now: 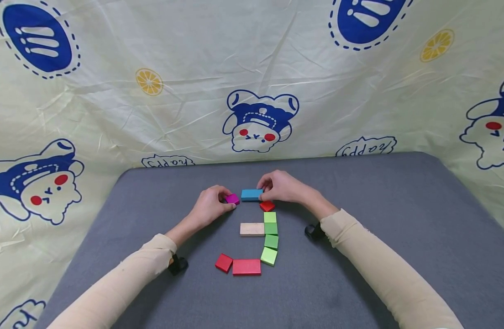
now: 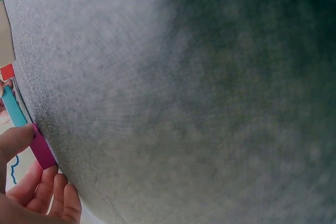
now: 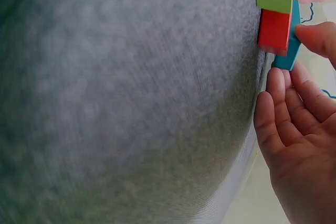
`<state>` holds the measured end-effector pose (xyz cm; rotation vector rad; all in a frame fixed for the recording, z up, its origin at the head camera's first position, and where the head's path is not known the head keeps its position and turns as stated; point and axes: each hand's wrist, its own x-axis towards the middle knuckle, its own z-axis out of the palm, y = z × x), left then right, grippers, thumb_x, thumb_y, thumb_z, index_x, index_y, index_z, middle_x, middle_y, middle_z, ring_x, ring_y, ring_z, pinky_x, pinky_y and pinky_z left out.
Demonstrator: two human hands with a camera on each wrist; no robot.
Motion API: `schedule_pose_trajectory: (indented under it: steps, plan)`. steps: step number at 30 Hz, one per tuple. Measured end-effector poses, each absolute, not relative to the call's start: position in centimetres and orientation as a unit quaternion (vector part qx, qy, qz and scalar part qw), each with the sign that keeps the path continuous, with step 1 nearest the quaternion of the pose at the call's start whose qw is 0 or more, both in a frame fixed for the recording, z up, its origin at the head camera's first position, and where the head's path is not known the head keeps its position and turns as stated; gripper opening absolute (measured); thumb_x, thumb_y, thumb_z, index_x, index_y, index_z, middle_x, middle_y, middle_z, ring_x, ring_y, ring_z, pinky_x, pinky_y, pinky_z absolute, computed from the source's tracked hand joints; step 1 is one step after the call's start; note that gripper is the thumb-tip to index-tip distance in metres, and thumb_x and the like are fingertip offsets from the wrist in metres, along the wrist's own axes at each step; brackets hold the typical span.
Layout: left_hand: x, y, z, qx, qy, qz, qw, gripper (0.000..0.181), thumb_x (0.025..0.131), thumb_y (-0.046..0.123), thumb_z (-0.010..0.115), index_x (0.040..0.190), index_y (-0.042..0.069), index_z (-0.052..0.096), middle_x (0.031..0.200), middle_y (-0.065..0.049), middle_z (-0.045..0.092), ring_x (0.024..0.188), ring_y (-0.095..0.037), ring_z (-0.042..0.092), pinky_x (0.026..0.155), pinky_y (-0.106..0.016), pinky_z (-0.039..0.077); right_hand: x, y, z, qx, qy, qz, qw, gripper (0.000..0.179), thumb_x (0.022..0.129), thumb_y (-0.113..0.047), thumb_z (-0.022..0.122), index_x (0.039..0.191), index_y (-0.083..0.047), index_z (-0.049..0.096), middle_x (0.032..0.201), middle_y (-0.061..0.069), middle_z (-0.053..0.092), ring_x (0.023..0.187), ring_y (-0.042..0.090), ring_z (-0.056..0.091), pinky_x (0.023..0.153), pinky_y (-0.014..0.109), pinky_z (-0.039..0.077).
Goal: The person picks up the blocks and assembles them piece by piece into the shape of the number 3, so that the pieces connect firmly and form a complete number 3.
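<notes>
At the far end of a curved row of blocks, my left hand [image 1: 211, 204] pinches a small magenta block [image 1: 232, 199] between thumb and fingers. The left wrist view shows the thumb on one side of the magenta block [image 2: 43, 149] and fingertips under its other end. Just right of it lies a long blue block [image 1: 251, 195]; my right hand [image 1: 284, 186] grips its right end, thumb on the near side. In the right wrist view the blue block [image 3: 289, 40] sits between thumb and fingers, behind a red block [image 3: 274, 31]. That red block [image 1: 267, 206] is close below the right hand.
From the red block toward me runs a line of several green blocks [image 1: 270, 228]. A pale wooden block [image 1: 252, 229] juts left from them. Nearer me lie a long red block [image 1: 246, 267] and a small red block [image 1: 224, 263]. Grey cloth [image 1: 338, 283] covers the table; a printed curtain [image 1: 186, 119] hangs behind.
</notes>
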<state>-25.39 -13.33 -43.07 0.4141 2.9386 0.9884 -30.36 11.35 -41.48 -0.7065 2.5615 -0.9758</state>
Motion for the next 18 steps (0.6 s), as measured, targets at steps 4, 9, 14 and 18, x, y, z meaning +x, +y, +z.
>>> schedule_pose_trajectory:
  steps: [4, 9, 14, 18]
  plan:
    - [-25.38, -13.34, -43.02, 0.135, 0.940, 0.314, 0.005, 0.031, 0.082, 0.019, 0.080, 0.106, 0.003, 0.069, 0.097, -0.007, 0.063, 0.086, -0.020, 0.056, 0.075, -0.035, 0.048, -30.31, 11.16, -41.62, -0.251, 0.896, -0.331, 0.157, 0.023, 0.083, -0.019, 0.077, 0.102, -0.008, 0.071, 0.086, 0.001, 0.064, 0.080, 0.017, 0.057, 0.074, 0.029, 0.048]
    - [-25.33, -13.28, -42.94, 0.132, 0.940, 0.316, 0.006, 0.031, 0.082, 0.018, 0.080, 0.106, 0.003, 0.069, 0.097, -0.008, 0.063, 0.086, -0.021, 0.056, 0.076, -0.035, 0.048, -30.37, 10.96, -41.63, -0.249, 0.898, -0.322, 0.167, 0.023, 0.083, -0.020, 0.076, 0.103, -0.009, 0.070, 0.088, 0.001, 0.064, 0.083, 0.017, 0.057, 0.076, 0.029, 0.048]
    - [-25.31, -13.24, -42.95, 0.131, 0.939, 0.316, 0.006, 0.031, 0.082, 0.018, 0.080, 0.106, 0.003, 0.070, 0.097, -0.008, 0.063, 0.086, -0.020, 0.056, 0.076, -0.035, 0.048, -30.40, 10.81, -41.48, -0.250, 0.898, -0.316, 0.177, 0.024, 0.084, -0.020, 0.076, 0.103, -0.009, 0.069, 0.090, 0.002, 0.063, 0.085, 0.018, 0.056, 0.077, 0.030, 0.048]
    - [-25.35, -13.23, -42.99, 0.131, 0.940, 0.315, 0.004, 0.030, 0.082, 0.018, 0.080, 0.106, 0.003, 0.070, 0.096, -0.007, 0.063, 0.086, -0.020, 0.056, 0.075, -0.035, 0.047, -30.38, 10.71, -41.37, -0.254, 0.896, -0.314, 0.184, 0.024, 0.084, -0.020, 0.075, 0.104, -0.009, 0.068, 0.090, 0.003, 0.063, 0.085, 0.018, 0.056, 0.078, 0.030, 0.048]
